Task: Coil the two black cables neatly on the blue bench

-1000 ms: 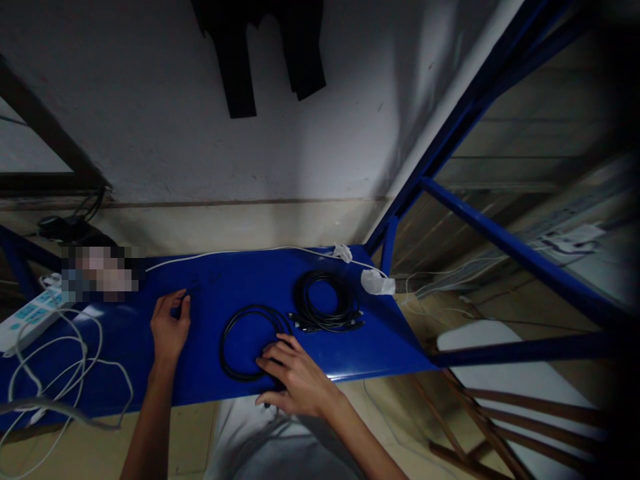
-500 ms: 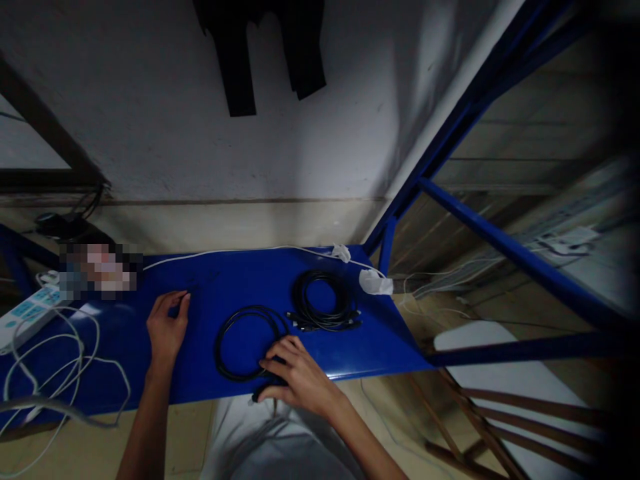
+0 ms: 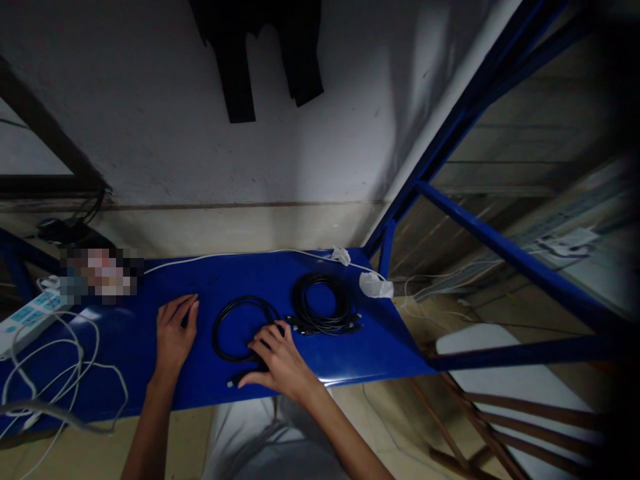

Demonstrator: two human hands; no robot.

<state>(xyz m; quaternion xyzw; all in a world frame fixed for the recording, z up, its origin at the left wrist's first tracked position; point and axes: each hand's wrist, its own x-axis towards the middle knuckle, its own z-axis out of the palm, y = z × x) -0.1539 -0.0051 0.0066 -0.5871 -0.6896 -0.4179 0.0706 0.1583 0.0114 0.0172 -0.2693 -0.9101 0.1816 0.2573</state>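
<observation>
A black coiled cable (image 3: 218,333) lies as a ring on the blue table (image 3: 225,393). My right hand (image 3: 277,353) is over the ring's right side, fingers bent around part of the cable, with a plug end (image 3: 233,383) showing by the thumb. My left hand (image 3: 177,327) hovers or rests left of the ring, not touching it, its fingers apart from the thumb and nothing seen between them. A second, thicker coil of black cables (image 3: 345,303) with several plug ends lies to the right.
At the left are a white power strip (image 3: 30,317) and loose white cables (image 3: 77,347). A white cord (image 3: 225,253) runs along the table's back edge to white wrapped lumps (image 3: 375,285). Blue frame bars (image 3: 480,240) and a chair (image 3: 520,380) are on the right.
My right hand and the cable ring have moved slightly up and left, away from the table's front edge. My left hand has shifted a little to the right.
</observation>
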